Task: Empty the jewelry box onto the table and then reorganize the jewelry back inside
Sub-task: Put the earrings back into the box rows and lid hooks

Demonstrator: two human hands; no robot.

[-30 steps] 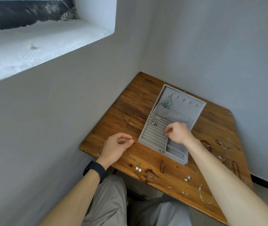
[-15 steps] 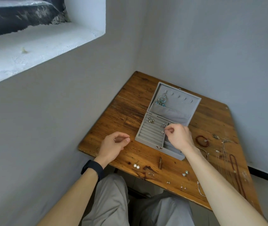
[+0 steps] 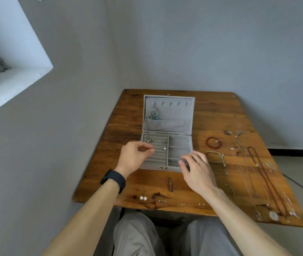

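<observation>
Mid-refill, the jewelry box (image 3: pixel 174 111) sits open at frame centre, left hand (image 3: pixel 135 157) pinched over its ring rolls (image 3: pixel 159 160) on I cannot tell what, right hand (image 3: pixel 196 168) slack-fingered at its front corner, so next likely needs precise slotting.

It looks to me like a plain room in a home — bare grey walls (image 3: pixel 202 43) meeting in a corner beyond the left hand (image 3: pixel 135 157), a deep white window recess (image 3: pixel 17 78) far to its left, a worn wooden table (image 3: pixel 220 111) under it.
</observation>
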